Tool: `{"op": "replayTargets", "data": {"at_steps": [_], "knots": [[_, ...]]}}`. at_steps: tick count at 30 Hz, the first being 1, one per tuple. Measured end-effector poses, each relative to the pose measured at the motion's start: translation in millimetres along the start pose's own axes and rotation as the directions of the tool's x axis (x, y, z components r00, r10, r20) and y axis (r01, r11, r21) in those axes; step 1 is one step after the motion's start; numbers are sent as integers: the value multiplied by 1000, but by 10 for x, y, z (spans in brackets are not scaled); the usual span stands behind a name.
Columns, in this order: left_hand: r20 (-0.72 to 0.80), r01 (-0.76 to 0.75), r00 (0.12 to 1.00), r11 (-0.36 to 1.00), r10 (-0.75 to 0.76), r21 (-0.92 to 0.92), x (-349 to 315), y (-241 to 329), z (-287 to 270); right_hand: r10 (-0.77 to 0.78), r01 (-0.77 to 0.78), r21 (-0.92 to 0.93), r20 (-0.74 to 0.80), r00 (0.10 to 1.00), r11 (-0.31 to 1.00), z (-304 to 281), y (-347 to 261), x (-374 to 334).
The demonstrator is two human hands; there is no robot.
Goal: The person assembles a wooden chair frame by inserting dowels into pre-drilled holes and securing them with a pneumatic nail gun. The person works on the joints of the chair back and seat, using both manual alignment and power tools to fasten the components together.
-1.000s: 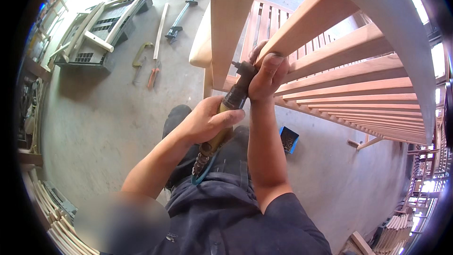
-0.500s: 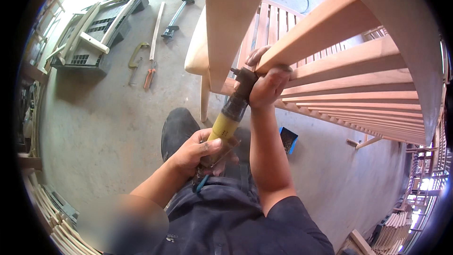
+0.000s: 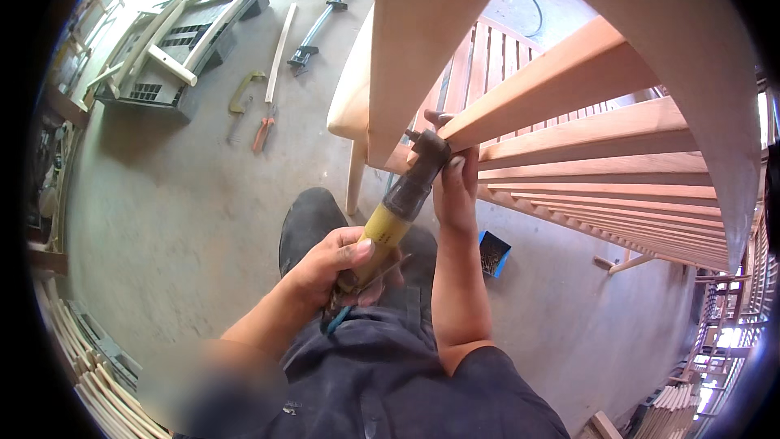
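My left hand (image 3: 329, 264) is closed around the yellow body of an angled air screwdriver (image 3: 388, 223). A teal hose comes off its lower end. The tool's dark angled head points to the upper left, beside the end of a reddish wooden slat (image 3: 561, 81) and a thick pale wooden post (image 3: 422, 41). My right hand (image 3: 457, 195) grips that slat's end right behind the tool head. A fingertip shows on the slat's far side, and the thumb lies below it. Part of this grip is hidden by the tool and the slat.
A row of parallel slats (image 3: 601, 167) spreads to the right under a curved rail. A blue box of small fasteners (image 3: 492, 254) sits on the floor. To the left lie a bar clamp (image 3: 321, 28), a C-clamp (image 3: 242, 93), orange-handled pliers (image 3: 263, 132) and a dark crate (image 3: 162, 89) bearing wood pieces.
My right thumb has come down off the slat's side to below it, and the hand sits slightly lower. The left hand keeps its hold on the screwdriver. The view has shifted slightly.
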State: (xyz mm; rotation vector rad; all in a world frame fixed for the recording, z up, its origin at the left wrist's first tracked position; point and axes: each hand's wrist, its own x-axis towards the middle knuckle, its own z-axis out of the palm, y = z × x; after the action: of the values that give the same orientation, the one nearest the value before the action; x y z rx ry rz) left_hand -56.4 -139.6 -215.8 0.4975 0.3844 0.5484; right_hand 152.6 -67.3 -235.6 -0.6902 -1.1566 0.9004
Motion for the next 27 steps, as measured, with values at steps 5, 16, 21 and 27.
{"op": "replayTargets", "data": {"at_steps": [5, 16, 21, 27], "knots": [[-73, 8, 997, 1000, -8, -5, 9, -59, 52, 167, -174, 81, 90, 982, 981, -128, -72, 33], [-150, 24, 988, 999, -18, 38, -24, -61, 163, 176, -184, 66, 117, 978, 981, -243, 17, -20], [66, 146, 987, 989, -144, -31, 51, 130, 111, 212, -226, 91, 143, 967, 970, -214, -59, 9], [179, 268, 942, 958, -283, 105, 244, 331, 79, 235, -243, 82, 97, 967, 967, -139, -190, 15]]}}
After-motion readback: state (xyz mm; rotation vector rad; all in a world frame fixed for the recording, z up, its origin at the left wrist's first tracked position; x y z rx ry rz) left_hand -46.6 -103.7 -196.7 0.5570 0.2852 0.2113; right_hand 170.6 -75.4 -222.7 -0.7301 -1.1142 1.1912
